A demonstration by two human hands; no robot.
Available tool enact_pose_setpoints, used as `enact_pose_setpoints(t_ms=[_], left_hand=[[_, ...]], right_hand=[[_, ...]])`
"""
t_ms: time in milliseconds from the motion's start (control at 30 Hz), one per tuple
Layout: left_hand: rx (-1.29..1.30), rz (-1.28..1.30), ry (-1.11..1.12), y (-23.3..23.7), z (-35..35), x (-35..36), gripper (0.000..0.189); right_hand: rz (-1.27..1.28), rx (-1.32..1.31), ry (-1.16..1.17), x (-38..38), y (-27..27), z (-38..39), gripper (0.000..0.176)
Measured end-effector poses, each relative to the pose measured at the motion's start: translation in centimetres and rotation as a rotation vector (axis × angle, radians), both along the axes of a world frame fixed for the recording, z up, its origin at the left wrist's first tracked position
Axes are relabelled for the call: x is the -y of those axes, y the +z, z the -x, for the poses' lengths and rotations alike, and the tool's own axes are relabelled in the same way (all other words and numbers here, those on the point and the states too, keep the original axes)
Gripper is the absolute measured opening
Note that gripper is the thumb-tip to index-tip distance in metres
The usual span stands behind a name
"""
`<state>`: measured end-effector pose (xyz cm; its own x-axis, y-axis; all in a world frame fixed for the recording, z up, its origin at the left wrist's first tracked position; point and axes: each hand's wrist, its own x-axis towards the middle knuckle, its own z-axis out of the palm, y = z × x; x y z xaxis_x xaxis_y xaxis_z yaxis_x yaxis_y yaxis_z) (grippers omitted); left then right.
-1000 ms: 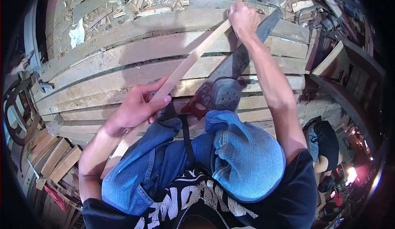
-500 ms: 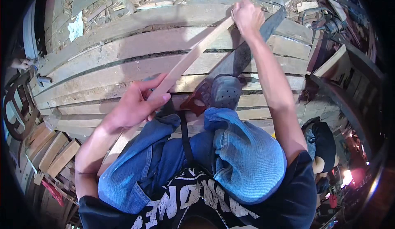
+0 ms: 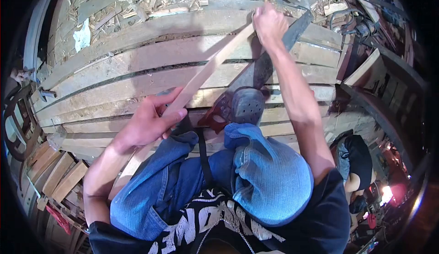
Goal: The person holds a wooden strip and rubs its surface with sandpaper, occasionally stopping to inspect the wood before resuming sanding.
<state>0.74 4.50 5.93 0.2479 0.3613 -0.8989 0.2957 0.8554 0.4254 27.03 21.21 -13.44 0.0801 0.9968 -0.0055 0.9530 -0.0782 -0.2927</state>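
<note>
Decent light on planks (image 3: 178, 55) & my jeans (image 3: 274, 185), brightest approx. mid-view. Soft shadows cross the planks, incl. just beyond my L hand (image 3: 152, 122). White glare (image 3: 387, 193) w/ reddish glow, lower R; bkgd there's dim, detail unclear. Fisheye bends planks; corners go blk. My R hand (image 3: 270, 24) looks fairly sharp.

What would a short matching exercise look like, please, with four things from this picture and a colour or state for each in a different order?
Things:
1. Wooden strip
2. Saw handle
3. Jeans
4. Clog

Colours and states:
A. Blue, worn on the bent legs
B. Dotted with small holes
C. Held by both hands, the left hand nearer the body and the right hand farther out
D. Reddish brown

Right pairs: 1-C, 2-D, 3-A, 4-B.
</note>
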Motion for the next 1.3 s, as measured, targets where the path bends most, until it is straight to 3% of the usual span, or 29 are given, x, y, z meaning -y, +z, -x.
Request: enact_pose_setpoints(t_ms=[100,233,300,467,600,733,967,1100,1300], left_hand=[[-0.026,0.034,-0.001,0.0,0.0,0.5,0.054],[0.0,0.009,-0.009,-0.1,0.0,0.6,0.056],[0.008,0.005,-0.002,-0.1,-0.1,0.4,0.056],[-0.024,-0.018,-0.029,0.2,-0.1,0.2,0.055],[0.009,0.005,-0.007,0.2,-0.1,0.1,0.055],[-0.02,-0.05,-0.041,0.4,0.0,-0.4,0.055],[0.024,0.019,0.0,0.4,-0.1,-0.5,0.057],[-0.022,-0.024,-0.057,0.4,0.3,-0.5,0.057],[0.008,-0.025,-0.019,0.1,0.0,-0.1,0.058]], right_hand=[[0.053,-0.072,-0.005,1.7,0.5,0.4,0.019],[0.016,-0.038,-0.006,-1.3,-0.8,-0.4,0.02],[-0.138,0.025,0.029,-1.3,-1.0,-0.4,0.02],[0.025,-0.054,-0.01,0.5,-0.4,-0.6,0.021],[0.033,0.061,0.064,-2.7,-0.9,-0.6,0.023],[-0.014,0.011,-0.043,-0.2,-1.1,-0.9,0.017],[-0.029,0.07,0.012,-1.6,-1.1,-0.8,0.015],[0.037,-0.048,-0.036,0.4,-1.0,-0.9,0.021],[-0.046,0.075,0.1,-1.8,-1.1,-1.2,0.018]])
